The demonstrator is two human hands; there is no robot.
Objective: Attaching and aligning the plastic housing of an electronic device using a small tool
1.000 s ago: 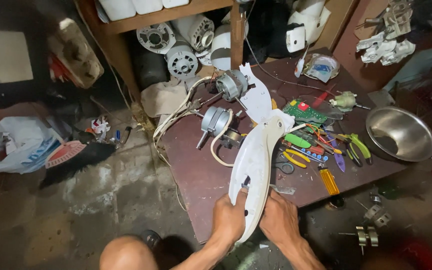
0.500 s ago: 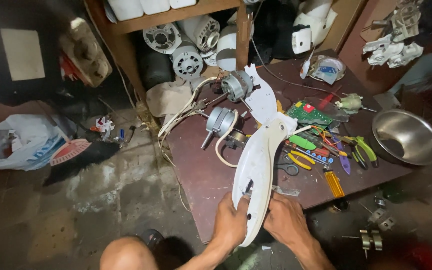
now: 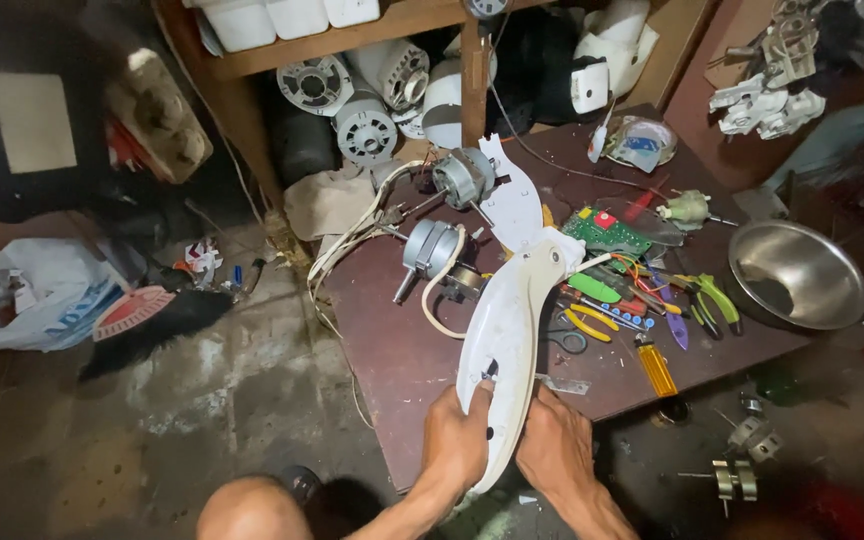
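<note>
Both hands grip the near end of a long white plastic fan housing [image 3: 512, 330], which rises tilted over the brown worktable [image 3: 392, 350]. The left hand [image 3: 457, 445] wraps it with fingers curled; the right hand [image 3: 555, 452] presses flat against its right edge, steadying it. 2 motors [image 3: 432, 250] lie beyond, pliers [image 3: 587, 322] to the right.

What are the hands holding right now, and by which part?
Both hands, left hand and right hand, grip the long white plastic housing at its near, lower end, one on each side.
</note>
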